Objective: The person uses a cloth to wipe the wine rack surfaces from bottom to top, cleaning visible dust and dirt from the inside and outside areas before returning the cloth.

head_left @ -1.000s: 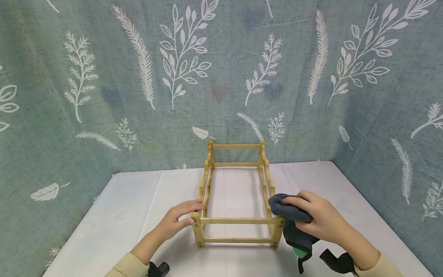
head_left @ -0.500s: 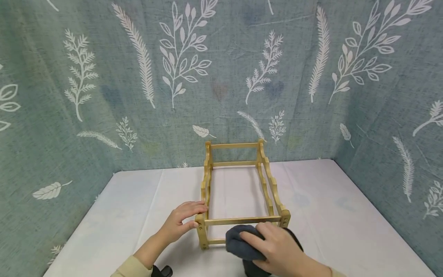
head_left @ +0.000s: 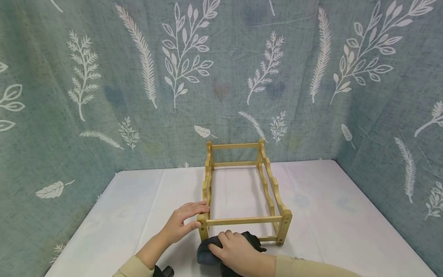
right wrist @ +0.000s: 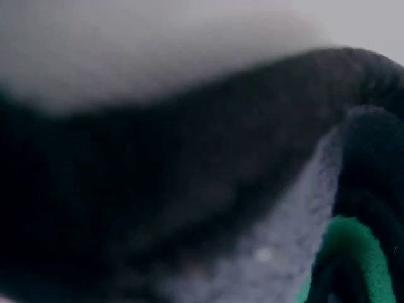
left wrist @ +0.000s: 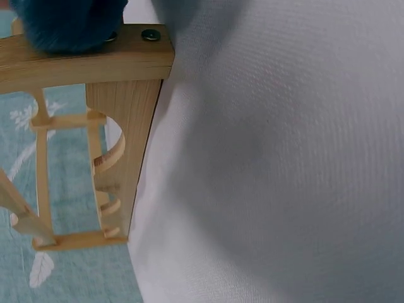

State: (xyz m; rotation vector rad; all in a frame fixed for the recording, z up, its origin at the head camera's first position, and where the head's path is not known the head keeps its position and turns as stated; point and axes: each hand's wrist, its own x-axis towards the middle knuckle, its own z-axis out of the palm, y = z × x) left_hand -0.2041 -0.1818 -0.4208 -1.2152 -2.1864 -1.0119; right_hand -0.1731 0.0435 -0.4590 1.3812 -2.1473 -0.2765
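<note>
A light wooden rack (head_left: pixel 243 221) with scalloped side rails stands lengthwise on the table. My left hand (head_left: pixel 183 222) holds its near left corner, fingers over the side rail and thumb at the front post. In front of the rack, my right hand (head_left: pixel 238 252) grips a bunched dark blue-grey cloth (head_left: pixel 207 254) at the lower front rail, near the left post. That part of the rail is hidden. In the left wrist view, the cloth (left wrist: pixel 69 22) covers part of the post beside a screw (left wrist: pixel 151 35). A green patch (right wrist: pixel 356 252) shows among blurred dark fabric in the right wrist view.
White cloth covers the table (head_left: pixel 332 215). Green-blue leaf-patterned curtain (head_left: pixel 221 77) encloses the back and both sides, close behind the rack's far end. A black object (head_left: pixel 164 271) lies beside the left wrist at the bottom edge.
My right hand has carried the cloth from the rack's near right corner leftward along the front to the lower left. The rack's near end has shifted slightly right; my left hand stays at its corner.
</note>
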